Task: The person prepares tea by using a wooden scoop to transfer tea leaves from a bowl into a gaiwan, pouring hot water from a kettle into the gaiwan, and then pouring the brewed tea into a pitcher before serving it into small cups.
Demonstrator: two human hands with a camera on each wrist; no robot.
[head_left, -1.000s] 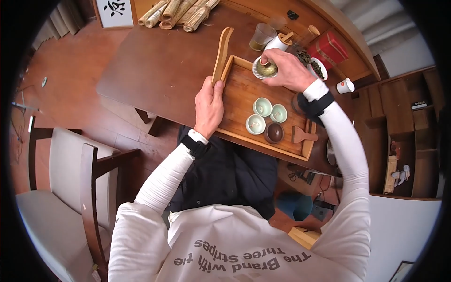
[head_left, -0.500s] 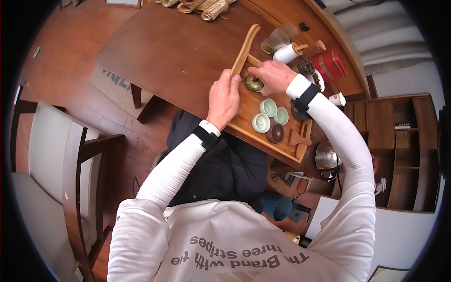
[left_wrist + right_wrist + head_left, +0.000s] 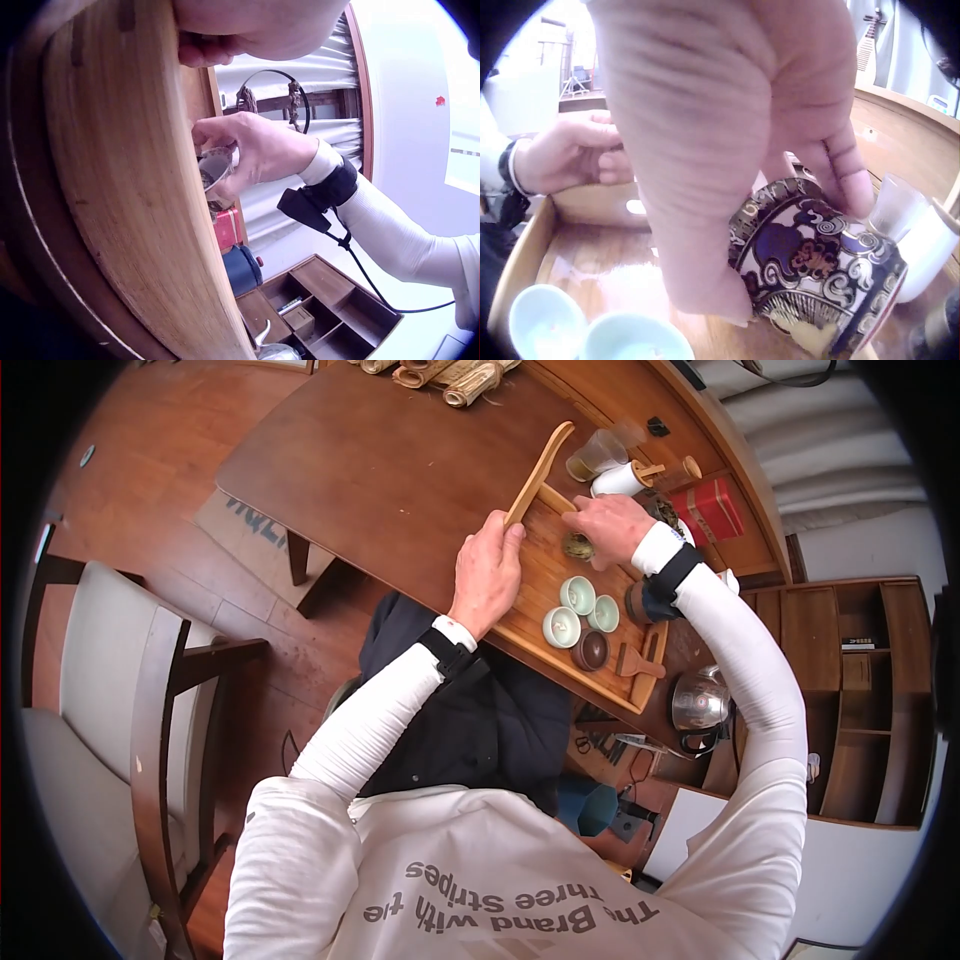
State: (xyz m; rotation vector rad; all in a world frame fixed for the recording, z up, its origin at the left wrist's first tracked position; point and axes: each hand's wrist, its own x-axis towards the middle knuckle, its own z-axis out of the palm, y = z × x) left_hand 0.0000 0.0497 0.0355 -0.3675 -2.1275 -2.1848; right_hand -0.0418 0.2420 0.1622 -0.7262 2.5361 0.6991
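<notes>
My left hand [image 3: 487, 574] grips a curved wooden piece [image 3: 538, 470] at the tray's left end, thumb on its near side. In the right wrist view, my right hand [image 3: 697, 142] holds a dark patterned cup [image 3: 810, 262], which is tilted. The left wrist view shows the cup's pale rim [image 3: 216, 166] by my right fingers. On the wooden tray [image 3: 612, 697] stand three pale green cups, one of them nearest my left hand [image 3: 561, 627], beside a brown cup [image 3: 591, 651]. A small wooden tool [image 3: 636, 663] lies at the tray's right end.
Behind the tray are a clear glass [image 3: 600, 452], a white container [image 3: 616, 480] and a red box [image 3: 714, 510]. A metal kettle [image 3: 700, 700] stands to the right. Rolled bundles [image 3: 470, 380] lie at the back, and a chair [image 3: 130, 650] is at the left.
The head view has shifted. My right hand now covers more of the cup, whose pale rim showed earlier. My left hand keeps its grip on the wooden piece.
</notes>
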